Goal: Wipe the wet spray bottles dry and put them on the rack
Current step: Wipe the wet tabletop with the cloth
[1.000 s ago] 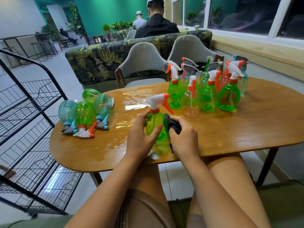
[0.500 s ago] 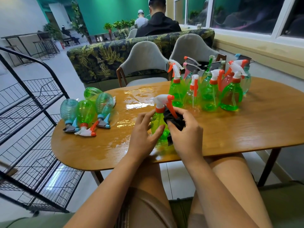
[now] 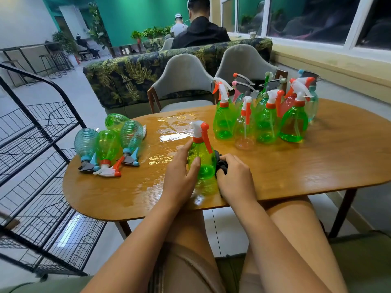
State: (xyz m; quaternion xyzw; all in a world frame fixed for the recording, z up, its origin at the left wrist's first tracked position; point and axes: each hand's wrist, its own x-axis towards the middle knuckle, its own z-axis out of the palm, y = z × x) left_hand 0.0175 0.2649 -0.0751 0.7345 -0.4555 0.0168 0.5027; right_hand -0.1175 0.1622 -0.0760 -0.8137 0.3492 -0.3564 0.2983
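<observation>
A green spray bottle (image 3: 203, 159) with a white and orange trigger head stands upright near the front of the wooden table (image 3: 317, 166). My left hand (image 3: 179, 176) grips its left side, thumb across the front. My right hand (image 3: 234, 178) holds a dark cloth (image 3: 221, 162) bunched against the bottle's right side. Several more upright bottles (image 3: 264, 115) cluster at the back right. Several bottles (image 3: 108, 144) lie on their sides at the table's left end. The black wire rack (image 3: 36, 157) stands to the left of the table.
A film of water (image 3: 169, 132) shines on the table's middle and left. Two grey chairs (image 3: 184, 81) stand behind the table, with a leaf-patterned sofa behind them. People sit farther back. My legs are under the table's front edge.
My right hand has slid the cloth down from the bottle's neck to its lower right side. The left hand has kept its grip and the bottle stays upright.
</observation>
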